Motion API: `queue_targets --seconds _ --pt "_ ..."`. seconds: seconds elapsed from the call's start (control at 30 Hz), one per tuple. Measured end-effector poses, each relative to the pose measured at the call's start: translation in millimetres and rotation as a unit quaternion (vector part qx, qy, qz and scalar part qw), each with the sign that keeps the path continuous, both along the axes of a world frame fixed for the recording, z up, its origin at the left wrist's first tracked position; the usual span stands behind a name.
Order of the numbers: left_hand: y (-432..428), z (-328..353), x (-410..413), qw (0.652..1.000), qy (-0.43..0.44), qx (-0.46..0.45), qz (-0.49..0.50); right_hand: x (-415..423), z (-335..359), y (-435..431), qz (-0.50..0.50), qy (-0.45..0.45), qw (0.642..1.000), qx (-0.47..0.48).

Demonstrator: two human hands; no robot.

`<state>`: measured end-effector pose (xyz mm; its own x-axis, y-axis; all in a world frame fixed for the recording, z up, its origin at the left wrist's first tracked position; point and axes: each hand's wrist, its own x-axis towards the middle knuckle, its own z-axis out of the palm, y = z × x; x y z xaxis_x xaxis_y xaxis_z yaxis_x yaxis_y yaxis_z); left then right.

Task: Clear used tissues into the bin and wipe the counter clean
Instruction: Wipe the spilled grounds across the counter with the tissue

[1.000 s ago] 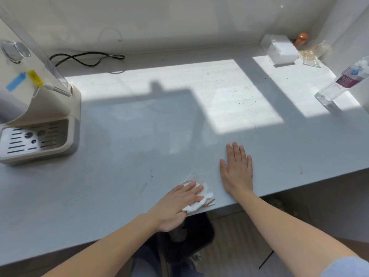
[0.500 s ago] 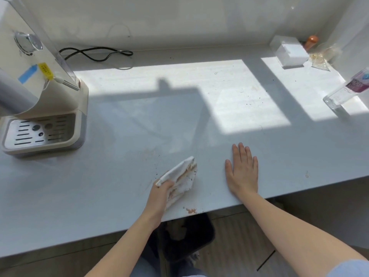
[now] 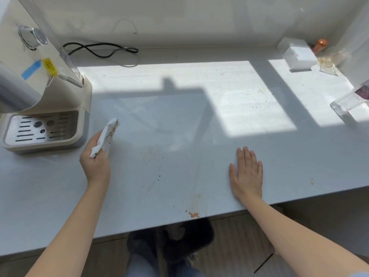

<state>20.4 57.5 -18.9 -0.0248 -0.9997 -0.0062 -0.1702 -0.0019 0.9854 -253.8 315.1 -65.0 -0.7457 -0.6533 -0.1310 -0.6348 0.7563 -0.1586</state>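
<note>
— Now, where is the tissue (image 3: pixel 104 136)?

— Crumpled and stained brown, it sits in the left hand (image 3: pixel 95 158), whose fingers (image 3: pixel 100 154) are curled tight around it. The hand is at the left of the pale surface (image 3: pixel 179 120), just beside the drip tray of a cream-coloured machine (image 3: pixel 44 116).

— And the other hand?

— The right hand (image 3: pixel 246 174) lies flat near the front edge, fingers (image 3: pixel 249 156) spread out straight, holding nothing.

— What marks the surface?

— An orange-brown smear (image 3: pixel 194 214) sits at the near edge between the arms, with faint specks further in. A black cable (image 3: pixel 101 49) lies at the far side, a white box (image 3: pixel 297 55) at the far right.
</note>
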Motion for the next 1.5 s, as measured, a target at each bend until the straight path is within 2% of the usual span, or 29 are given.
queue_targets --seconds 0.1,0.27,0.4,0.5,0.73,0.83,1.3,1.5 --pt "-8 -25 6 0.984 -0.144 -0.053 -0.095 0 0 0 -0.002 0.000 1.000 0.001" --pt "-1 -45 -7 0.935 -0.242 -0.076 -0.247 -1 0 0 -0.003 -0.003 1.000 -0.005" --pt "8 -38 -24 0.903 -0.258 -0.058 -0.339 -1 0 0 -0.002 -0.001 1.000 0.000" --pt "20 -37 -33 0.867 -0.273 -0.089 -0.408 0 0 0 -0.002 -0.001 1.000 -0.001" --pt "66 -38 -32 0.809 -0.301 -0.106 -0.494 0 -1 0 0.000 0.000 1.000 -0.002" --pt "91 -37 -24 0.794 -0.304 -0.100 -0.516 -1 -1 1 0.000 0.000 1.000 -0.004" --pt "176 -27 -10 0.830 -0.247 -0.046 -0.499 -1 -1 1 0.006 0.000 1.000 -0.016" --pt "184 -23 -9 0.912 -0.156 0.058 -0.375 -1 -1 1 0.006 -0.002 1.000 -0.020"
